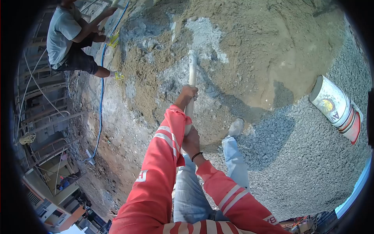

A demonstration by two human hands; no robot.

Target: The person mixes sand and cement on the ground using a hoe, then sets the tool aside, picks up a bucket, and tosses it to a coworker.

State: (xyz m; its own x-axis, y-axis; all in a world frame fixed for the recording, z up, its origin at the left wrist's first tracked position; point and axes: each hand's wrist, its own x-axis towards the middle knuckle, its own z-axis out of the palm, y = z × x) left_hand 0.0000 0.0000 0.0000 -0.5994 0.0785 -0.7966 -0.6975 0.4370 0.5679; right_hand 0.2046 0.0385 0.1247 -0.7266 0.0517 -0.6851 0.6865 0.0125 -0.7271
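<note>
My left hand point(188, 94) is wrapped round a pale, long tool handle point(192, 72), partway along it. Closer to my body, my right hand point(191, 143) grips the same handle, with a dark band on its wrist. The handle points away from me toward the heap of sandy soil point(241, 50). At its far end the tool's head cannot be made out. A patch of whitish-grey powder point(204, 35) lies on the soil just beyond that end.
Grey gravel point(311, 171) spreads to the right, with a white bucket point(331, 101) lying on its side. A blue hose point(101, 105) runs along the left. Another person point(72, 39) stands at the upper left, holding a long handle. My shoe point(235, 127) rests at the gravel's edge.
</note>
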